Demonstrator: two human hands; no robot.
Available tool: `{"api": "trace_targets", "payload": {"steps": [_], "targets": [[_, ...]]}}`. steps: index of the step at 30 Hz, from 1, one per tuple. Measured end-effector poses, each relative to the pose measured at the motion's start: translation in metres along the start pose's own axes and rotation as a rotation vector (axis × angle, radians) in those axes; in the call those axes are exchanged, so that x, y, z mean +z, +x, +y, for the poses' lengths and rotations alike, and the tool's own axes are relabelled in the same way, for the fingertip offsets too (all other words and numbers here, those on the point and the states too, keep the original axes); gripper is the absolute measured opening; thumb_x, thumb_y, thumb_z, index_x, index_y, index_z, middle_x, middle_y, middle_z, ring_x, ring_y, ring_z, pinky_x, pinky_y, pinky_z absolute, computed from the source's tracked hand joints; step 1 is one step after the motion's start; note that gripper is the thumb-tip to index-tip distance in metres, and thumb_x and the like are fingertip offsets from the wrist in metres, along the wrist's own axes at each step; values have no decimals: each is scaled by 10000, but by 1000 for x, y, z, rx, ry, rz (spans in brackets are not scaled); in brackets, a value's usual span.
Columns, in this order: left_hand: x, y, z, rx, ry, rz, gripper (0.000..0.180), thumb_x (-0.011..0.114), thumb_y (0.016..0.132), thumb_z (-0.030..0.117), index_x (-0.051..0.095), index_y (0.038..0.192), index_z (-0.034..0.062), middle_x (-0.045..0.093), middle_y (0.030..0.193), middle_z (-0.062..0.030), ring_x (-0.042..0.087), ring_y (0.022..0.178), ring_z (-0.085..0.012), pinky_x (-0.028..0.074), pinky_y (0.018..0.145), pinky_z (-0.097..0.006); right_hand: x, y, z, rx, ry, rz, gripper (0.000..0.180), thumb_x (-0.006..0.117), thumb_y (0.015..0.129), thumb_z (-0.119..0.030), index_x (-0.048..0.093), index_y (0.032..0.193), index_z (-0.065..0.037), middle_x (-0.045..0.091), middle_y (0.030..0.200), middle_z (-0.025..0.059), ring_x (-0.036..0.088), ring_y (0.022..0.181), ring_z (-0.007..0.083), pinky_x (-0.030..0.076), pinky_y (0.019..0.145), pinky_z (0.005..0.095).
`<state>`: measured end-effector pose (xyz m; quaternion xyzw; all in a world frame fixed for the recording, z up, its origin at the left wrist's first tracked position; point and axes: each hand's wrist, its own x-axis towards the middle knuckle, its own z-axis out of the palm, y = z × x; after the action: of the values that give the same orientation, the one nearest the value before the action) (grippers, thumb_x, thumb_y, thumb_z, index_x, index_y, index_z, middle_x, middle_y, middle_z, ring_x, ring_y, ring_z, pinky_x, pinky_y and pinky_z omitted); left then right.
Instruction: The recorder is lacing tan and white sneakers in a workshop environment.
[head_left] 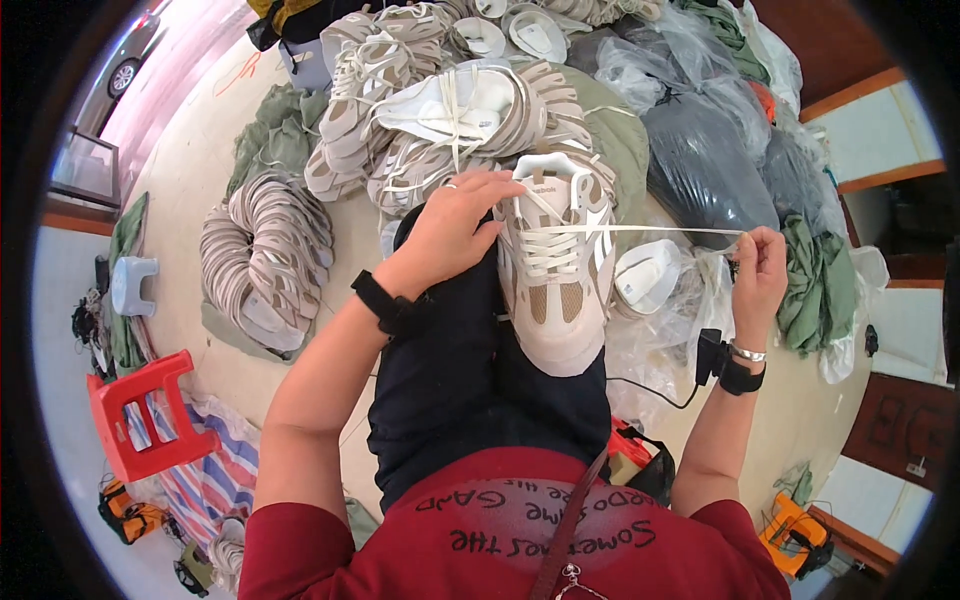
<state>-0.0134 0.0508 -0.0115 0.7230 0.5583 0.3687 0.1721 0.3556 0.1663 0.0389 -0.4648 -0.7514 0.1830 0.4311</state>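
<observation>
A beige and white sneaker rests on my lap, its toe pointing toward me. White laces criss-cross its front. My left hand is at the upper left side of the sneaker, fingertips bent over the edge by the tongue and thumb against its side. Out to the right, my right hand pinches the end of a lace, drawn taut and nearly level from the sneaker. A black strap circles each wrist.
Beyond my knees lie piled shoe uppers, with a coiled stack of uppers to the left. Dark plastic-wrapped bundles sit at right, near a loose white shoe piece. A red stool and a pale blue stool stand left.
</observation>
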Motion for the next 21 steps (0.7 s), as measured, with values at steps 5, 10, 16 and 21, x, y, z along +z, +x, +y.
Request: {"api": "trace_targets", "payload": {"steps": [5, 10, 16, 21], "targets": [[1, 0, -2, -14, 6, -29, 516, 630, 767, -25, 585, 1263, 109, 573, 1302, -171, 523, 1221, -359, 422, 1033, -413, -10, 1, -5, -21, -70, 20, 67, 579, 958, -93, 552, 949, -32, 528, 781, -4, 482, 673, 65, 411, 632, 213], [4, -12, 9, -60, 15, 42, 499, 622, 773, -34, 587, 1250, 107, 593, 1251, -154, 533, 1184, -365, 433, 1006, -421, -24, 2, -33, -95, -195, -66, 80, 585, 916, -22, 599, 994, -16, 591, 837, 39, 559, 750, 103, 448, 661, 241], [-2, -18, 15, -74, 18, 121, 389, 622, 785, -21, 629, 1160, 80, 609, 1168, -150, 559, 1076, -357, 449, 930, -419, -44, 1, -65, -337, -391, 125, 169, 584, 865, 67, 670, 990, -8, 642, 936, 79, 610, 859, 168, 479, 710, 278], [-2, 8, 38, 182, -51, 57, 289, 608, 859, 85, 648, 1142, 40, 644, 1091, -151, 575, 1044, -343, 454, 904, -407, -51, -3, -117, -476, -301, 310, 192, 605, 897, 44, 700, 1059, 0, 659, 992, 72, 615, 870, 156, 472, 681, 254]]}}
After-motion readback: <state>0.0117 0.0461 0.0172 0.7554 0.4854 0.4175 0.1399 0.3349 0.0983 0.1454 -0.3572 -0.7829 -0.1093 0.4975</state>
